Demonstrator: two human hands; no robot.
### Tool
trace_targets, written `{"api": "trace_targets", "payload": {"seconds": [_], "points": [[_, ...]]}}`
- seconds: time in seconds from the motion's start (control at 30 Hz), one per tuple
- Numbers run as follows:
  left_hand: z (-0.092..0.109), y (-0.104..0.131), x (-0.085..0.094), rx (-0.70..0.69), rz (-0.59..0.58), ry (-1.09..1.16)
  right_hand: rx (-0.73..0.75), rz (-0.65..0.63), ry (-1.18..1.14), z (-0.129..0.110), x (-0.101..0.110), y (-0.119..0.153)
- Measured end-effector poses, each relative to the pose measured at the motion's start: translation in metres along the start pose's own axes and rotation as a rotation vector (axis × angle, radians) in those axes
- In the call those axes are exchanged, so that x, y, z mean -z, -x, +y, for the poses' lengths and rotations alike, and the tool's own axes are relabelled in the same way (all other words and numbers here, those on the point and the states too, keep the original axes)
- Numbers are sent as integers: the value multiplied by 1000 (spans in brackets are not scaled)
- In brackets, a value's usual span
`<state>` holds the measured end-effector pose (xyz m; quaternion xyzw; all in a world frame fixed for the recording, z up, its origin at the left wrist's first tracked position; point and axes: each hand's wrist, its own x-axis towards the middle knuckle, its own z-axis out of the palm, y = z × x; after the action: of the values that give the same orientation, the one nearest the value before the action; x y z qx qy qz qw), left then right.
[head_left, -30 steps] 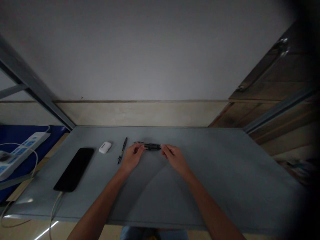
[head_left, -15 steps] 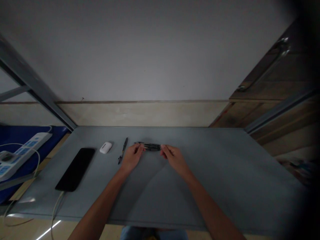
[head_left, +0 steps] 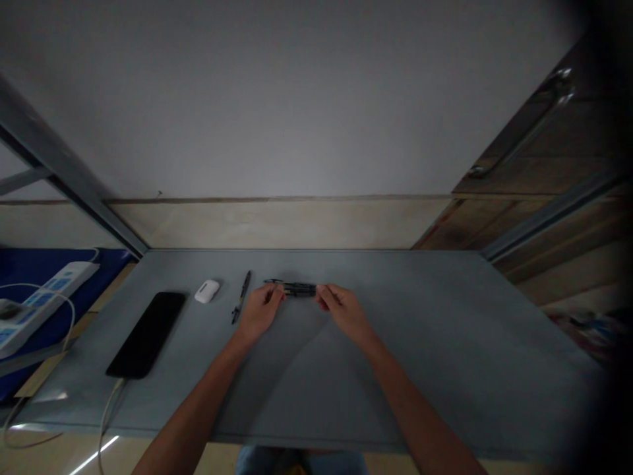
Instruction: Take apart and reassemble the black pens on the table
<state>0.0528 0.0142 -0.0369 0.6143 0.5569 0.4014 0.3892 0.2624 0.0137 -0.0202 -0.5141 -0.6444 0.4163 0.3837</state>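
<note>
Several dark pens (head_left: 299, 289) lie side by side in a bundle, level and crosswise, at the middle of the grey table (head_left: 316, 382). My left hand (head_left: 262, 307) pinches the bundle's left end between thumb and fingers. At the right end, my right hand (head_left: 341, 307) grips it the same way. One more dark pen (head_left: 241, 297) lies slanted on the table just left of my left hand, untouched.
A white earbud case (head_left: 207, 291) and a black phone (head_left: 147, 335) with a cable lie on the table's left. Beyond the left edge is a white power strip (head_left: 44, 305). A wall (head_left: 297, 224) borders the back.
The whole view has shifted very slightly. Both hands keep their hold on the bundle of pens, nearly still.
</note>
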Motion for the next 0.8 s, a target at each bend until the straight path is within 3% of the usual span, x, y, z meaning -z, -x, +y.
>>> {"api": "trace_targets", "payload": {"seconds": [0.3, 0.6, 0.8], "points": [[1, -1, 0, 43, 10, 75, 73, 6, -3, 4, 1, -3], [4, 2, -3, 23, -46, 101, -2, 24, 57, 1, 4, -1], [6, 1, -2, 29, -25, 148, 46, 16, -28, 4, 4, -4]]}}
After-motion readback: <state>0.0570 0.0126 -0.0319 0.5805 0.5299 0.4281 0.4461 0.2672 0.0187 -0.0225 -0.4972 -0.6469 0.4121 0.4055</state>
